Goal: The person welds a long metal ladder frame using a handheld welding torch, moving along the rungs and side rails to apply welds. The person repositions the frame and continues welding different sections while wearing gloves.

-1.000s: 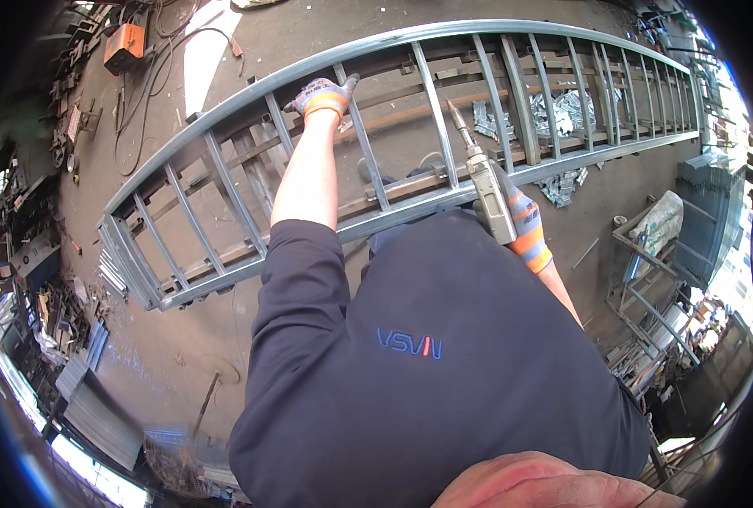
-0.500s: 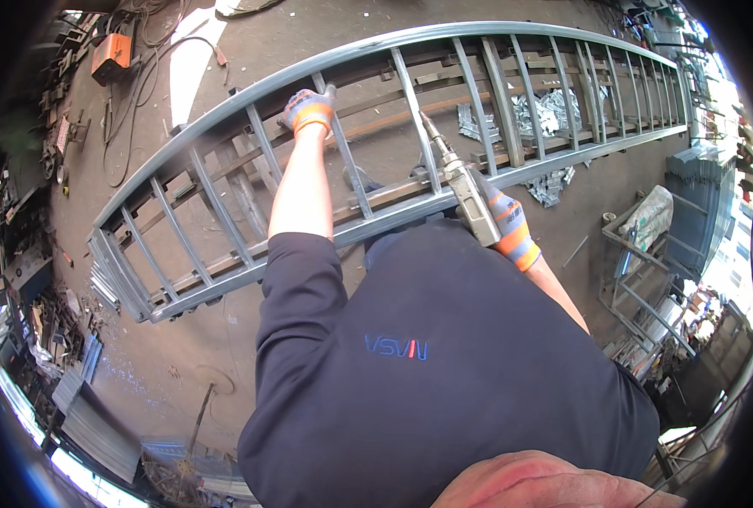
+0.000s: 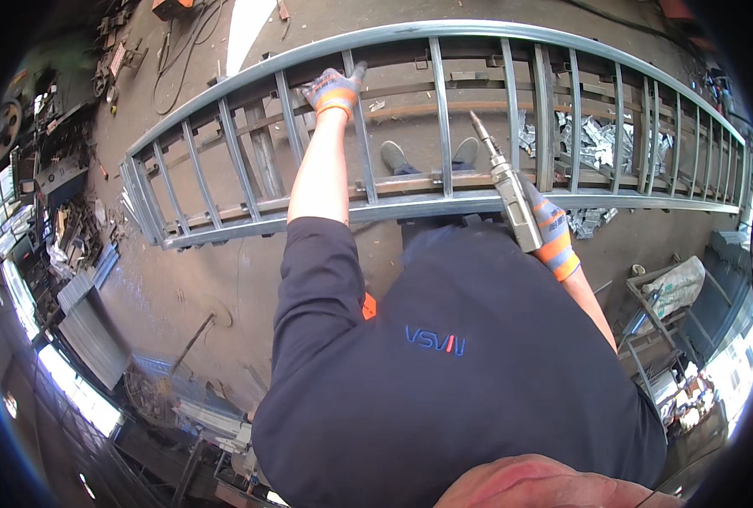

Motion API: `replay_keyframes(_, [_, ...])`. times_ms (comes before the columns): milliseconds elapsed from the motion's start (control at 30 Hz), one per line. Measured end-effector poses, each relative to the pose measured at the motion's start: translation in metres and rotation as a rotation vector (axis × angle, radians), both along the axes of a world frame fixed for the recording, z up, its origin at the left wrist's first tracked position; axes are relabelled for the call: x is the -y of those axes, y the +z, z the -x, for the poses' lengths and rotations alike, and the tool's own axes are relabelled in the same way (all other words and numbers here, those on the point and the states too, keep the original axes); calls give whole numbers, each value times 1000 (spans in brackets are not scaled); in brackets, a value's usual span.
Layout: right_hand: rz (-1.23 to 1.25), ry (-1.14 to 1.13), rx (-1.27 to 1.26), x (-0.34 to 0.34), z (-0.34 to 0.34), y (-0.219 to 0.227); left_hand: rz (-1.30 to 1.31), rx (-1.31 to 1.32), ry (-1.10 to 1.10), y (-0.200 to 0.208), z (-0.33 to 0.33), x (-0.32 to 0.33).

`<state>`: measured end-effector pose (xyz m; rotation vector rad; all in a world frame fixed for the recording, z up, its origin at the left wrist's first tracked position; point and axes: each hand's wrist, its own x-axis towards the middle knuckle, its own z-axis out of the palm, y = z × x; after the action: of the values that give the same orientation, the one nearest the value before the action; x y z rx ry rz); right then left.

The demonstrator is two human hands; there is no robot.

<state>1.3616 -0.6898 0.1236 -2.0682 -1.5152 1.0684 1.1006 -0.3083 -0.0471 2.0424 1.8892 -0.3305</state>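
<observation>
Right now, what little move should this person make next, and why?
Perhaps ease the grey tool in the right hand toward a neighbouring rung of the metal frame: its pointed tip appears over an opening between rungs, and the left hand, at another rung, seems placed to steady the frame.

orange bands amid dull silver

the left glove (image 3: 334, 91) and right glove (image 3: 553, 233) are grey with orange bands at the cuff. the hand tool (image 3: 513, 203) is greyish beige, the ladder-shaped frame (image 3: 441, 118) silver-grey, the floor (image 3: 182, 305) brown. blue embroidery (image 3: 435, 340) with one red stroke marks the near-black top (image 3: 470, 406).
</observation>
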Motion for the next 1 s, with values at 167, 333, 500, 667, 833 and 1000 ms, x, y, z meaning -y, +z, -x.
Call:
replay_keyframes(167, [-68, -36, -43, 9, -30, -6, -26, 29, 4, -17, 5, -6])
replay_keyframes(333, [-126, -43, 3, 19, -53, -4, 47, 20, 11, -19, 5, -9])
replay_keyframes(500, [-121, -57, -20, 18, -65, 6, -75, -88, 78, 11, -15, 7])
replay_keyframes(667, [-94, -85, 17, 14, -68, 11, -92, 158, -16, 21, -108, 64])
replay_keyframes(833, [-145, -70, -8, 6, -69, 13, 184, 76, -99, 25, -160, 59])
replay_keyframes(1000, [-101, -129, -41, 1, -70, 15, 170, 38, -142, 19, -159, 48])
